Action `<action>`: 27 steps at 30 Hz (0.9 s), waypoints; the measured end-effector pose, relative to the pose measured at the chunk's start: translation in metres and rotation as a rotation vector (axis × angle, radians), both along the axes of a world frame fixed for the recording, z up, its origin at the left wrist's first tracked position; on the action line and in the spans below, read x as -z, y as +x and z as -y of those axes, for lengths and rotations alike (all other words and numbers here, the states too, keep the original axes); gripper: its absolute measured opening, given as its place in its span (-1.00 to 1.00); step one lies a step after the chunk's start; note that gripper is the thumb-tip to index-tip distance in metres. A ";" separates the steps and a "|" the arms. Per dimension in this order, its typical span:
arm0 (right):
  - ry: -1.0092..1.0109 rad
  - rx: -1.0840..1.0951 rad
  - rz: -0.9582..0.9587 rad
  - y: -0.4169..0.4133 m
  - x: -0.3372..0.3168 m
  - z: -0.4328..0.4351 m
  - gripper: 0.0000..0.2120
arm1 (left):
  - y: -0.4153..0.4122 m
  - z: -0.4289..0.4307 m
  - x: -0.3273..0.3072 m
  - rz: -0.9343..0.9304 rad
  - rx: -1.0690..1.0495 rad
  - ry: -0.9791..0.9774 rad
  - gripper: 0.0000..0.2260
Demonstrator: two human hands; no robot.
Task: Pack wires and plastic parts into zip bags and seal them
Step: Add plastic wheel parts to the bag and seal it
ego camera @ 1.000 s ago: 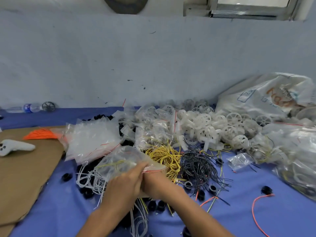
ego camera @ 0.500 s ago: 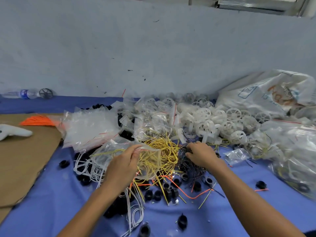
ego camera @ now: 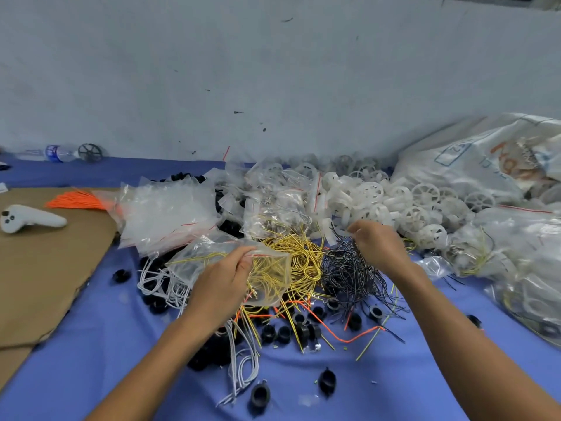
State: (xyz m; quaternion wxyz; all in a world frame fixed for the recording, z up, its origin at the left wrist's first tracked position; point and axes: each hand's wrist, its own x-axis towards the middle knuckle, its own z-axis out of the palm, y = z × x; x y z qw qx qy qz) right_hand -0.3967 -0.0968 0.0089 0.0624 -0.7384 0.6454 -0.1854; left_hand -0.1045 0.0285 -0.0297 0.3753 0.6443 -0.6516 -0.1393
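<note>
Both forearms reach in from the lower edge toward the centre of the frame. The left hand [ego camera: 224, 281], knuckles up and fingers curled, pinches the upper edge of a clear zip bag [ego camera: 197, 258] that already holds a few yellow strands. The bag hangs just left of centre, over the tangle of yellow wires [ego camera: 300, 256]. The right hand [ego camera: 379, 247], right of centre and slightly higher, has its fingers bent downward and gathered on a tuft of the black wires [ego camera: 349, 275], which rise into its grip. White plastic wheels [ego camera: 373, 192] are heaped just behind it. Black plastic rings [ego camera: 285, 332] lie scattered on the blue worktop [ego camera: 91, 344] between the two forearms.
</note>
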 end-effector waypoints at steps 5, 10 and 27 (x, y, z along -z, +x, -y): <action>0.055 0.019 0.966 -0.011 -0.006 -0.008 -0.81 | 0.000 0.000 0.001 -0.002 -0.002 -0.010 -0.71; 0.222 0.013 1.717 -0.015 -0.002 -0.021 -0.86 | -0.001 -0.001 0.001 -0.007 0.005 0.000 -0.70; 0.901 -0.224 1.526 0.123 0.030 -0.102 -0.80 | -0.010 -0.008 -0.009 0.190 0.019 0.040 -0.67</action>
